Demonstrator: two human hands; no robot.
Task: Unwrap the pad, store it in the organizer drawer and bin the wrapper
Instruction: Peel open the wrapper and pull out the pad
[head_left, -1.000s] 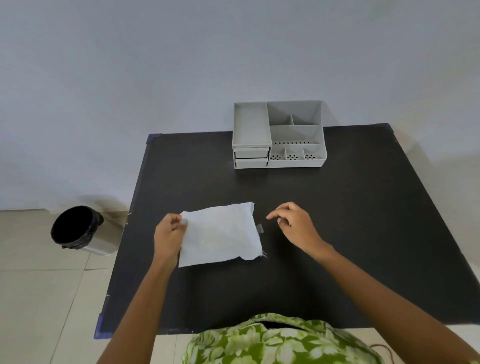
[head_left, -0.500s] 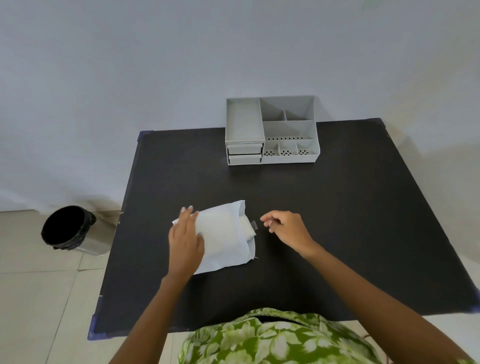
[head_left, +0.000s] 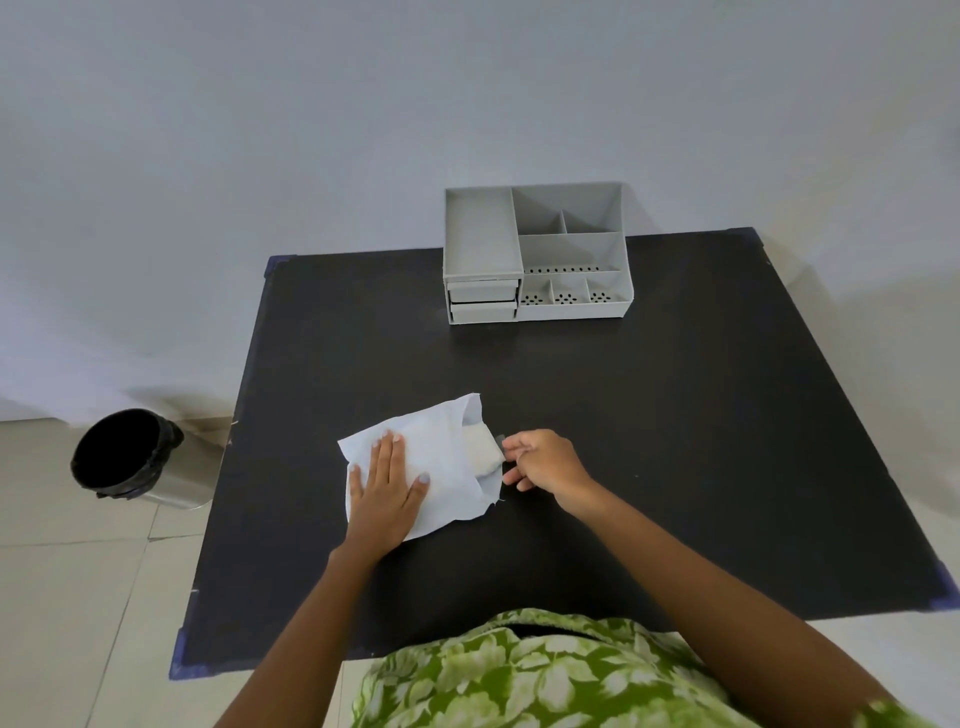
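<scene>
Black table (head_left: 675, 441) holds everything. My left hand (head_left: 384, 488) lies flat and open on the wrapper (head_left: 447, 457). My right hand (head_left: 540, 460) pinches the pad (head_left: 480, 449) peeking out. Next I pull it free, toward the organizer (head_left: 535, 254).

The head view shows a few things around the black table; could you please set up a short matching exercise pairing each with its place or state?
Things:
1. wrapper
2. pad
3. organizer
4. bin

Places or states:
A. on the floor, left of the table
B. pressed flat under the left hand
C. at the table's far edge, drawers shut
D. sticking out of an open end, by the right hand

Pairs: 1-B, 2-D, 3-C, 4-A
</scene>
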